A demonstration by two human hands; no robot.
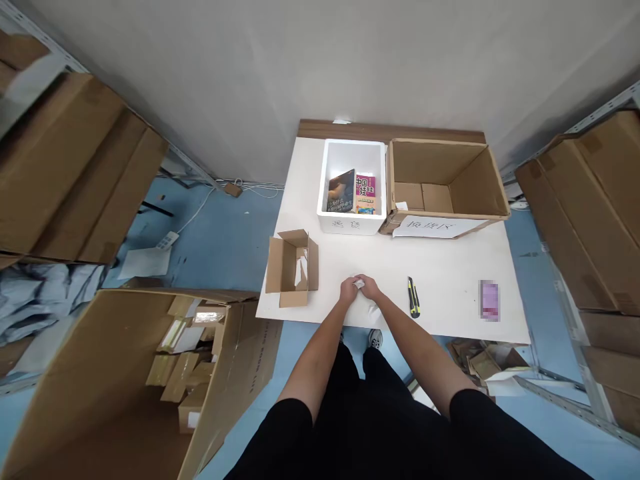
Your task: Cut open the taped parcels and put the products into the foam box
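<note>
My left hand (349, 290) and my right hand (369, 288) meet over the front of the white table (450, 293). Fingers of both hands are closed on a small crumpled white piece (359, 283), paper or thin wrap; I cannot tell which. Just below my right hand a thin whitish scrap (375, 312) lies at the table edge. To the left stands a small open cardboard box (293, 270) with white paper (301, 268) inside. A black and yellow box cutter (413, 297) rests to the right of my hands.
At the back stand a white foam box (350, 225) holding two books (366, 193) and a large open carton (450, 170). A blurred purple item (489, 300) lies on the right. On the floor at left, a huge carton (250, 353) contains several small parcels. Loaded shelves flank both sides.
</note>
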